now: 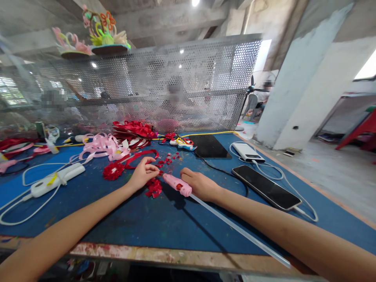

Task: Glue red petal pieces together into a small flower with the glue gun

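Note:
My right hand (200,184) is closed around a pink glue gun (177,184), its nozzle pointing left and a long clear glue stick (235,228) trailing back toward the table's near edge. My left hand (143,172) pinches a small red ribbon piece just left of the nozzle; what lies between the fingertips is too small to name. Red ribbon bits (154,188) lie under the two hands. A finished red ribbon flower (113,171) rests to the left of my left hand on the blue table (141,219).
A black phone (266,186) on a white cable lies right of my right hand, a white power bank (247,152) and black tablet (209,146) behind it. Pink ribbon (100,145), red ribbon heaps (133,131) and a white device (55,179) sit left. A perforated metal screen (164,86) backs the table; people sit beyond.

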Available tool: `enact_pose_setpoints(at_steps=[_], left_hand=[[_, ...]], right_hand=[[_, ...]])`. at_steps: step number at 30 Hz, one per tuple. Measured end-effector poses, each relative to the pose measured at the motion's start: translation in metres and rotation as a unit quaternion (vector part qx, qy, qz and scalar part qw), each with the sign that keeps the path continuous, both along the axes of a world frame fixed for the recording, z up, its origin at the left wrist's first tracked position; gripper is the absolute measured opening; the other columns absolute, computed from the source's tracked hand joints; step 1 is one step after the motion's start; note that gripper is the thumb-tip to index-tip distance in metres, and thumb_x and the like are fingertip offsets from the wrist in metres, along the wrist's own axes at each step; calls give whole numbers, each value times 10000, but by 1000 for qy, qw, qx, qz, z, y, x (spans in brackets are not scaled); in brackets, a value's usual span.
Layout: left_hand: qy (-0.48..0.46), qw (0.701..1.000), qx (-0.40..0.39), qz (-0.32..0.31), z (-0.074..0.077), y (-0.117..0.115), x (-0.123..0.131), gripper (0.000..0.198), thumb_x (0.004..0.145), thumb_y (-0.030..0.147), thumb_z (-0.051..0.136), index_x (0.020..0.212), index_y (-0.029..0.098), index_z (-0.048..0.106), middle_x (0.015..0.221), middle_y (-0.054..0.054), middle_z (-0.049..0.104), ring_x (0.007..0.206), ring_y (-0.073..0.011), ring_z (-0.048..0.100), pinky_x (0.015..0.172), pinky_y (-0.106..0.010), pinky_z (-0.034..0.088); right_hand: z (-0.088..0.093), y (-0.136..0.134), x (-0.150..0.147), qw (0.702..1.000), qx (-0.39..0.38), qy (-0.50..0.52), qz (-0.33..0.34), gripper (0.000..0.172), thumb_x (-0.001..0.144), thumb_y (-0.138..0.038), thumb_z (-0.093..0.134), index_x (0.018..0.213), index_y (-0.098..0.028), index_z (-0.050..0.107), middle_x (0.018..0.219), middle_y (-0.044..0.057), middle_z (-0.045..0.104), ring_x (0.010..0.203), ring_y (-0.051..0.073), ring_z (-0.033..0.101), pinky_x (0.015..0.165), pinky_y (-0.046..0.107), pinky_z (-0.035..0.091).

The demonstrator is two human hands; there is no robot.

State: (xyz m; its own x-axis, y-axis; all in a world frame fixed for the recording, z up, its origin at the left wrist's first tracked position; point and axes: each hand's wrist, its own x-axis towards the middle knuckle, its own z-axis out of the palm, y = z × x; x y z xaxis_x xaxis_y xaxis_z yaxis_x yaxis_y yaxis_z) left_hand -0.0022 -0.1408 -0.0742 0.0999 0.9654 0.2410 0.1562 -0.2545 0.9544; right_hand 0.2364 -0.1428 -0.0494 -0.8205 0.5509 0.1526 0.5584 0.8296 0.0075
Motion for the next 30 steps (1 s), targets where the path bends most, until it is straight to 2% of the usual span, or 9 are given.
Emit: enact_pose_setpoints(at_steps=[14,22,25,30], left_hand=[[-12,1000,-11,-2,2,-2,1,436,632,254,671,966,191,398,690,28,631,554,-101,591,542,-212,434],[-20,1000,-14,-8,1,0,0,427,640,231,664,966,191,391,691,23,631,606,-121,619,552,-215,434],[-27,999,-18,-8,1,0,0,436,639,237,669,970,190,389,693,25,629,609,-123,621,545,-213,433],[-38,999,-24,3,4,-3,2,450,622,258,690,957,189,397,691,28,630,610,-118,614,563,-218,440]], right_hand=[[1,-2,-1,999,17,-8,-28,90,859,-175,443,879,-152,528,933,71,505,677,130,551,624,246,391],[2,-3,-1,998,39,-28,-41,128,873,-214,436,892,-147,544,947,78,518,709,138,560,638,249,399],[3,-2,-1,995,54,-33,-71,136,867,-219,439,912,-146,545,965,91,521,749,154,567,648,255,407],[4,3,5,983,77,8,-167,171,818,-262,500,929,-144,553,1031,131,509,867,207,543,677,275,431]])
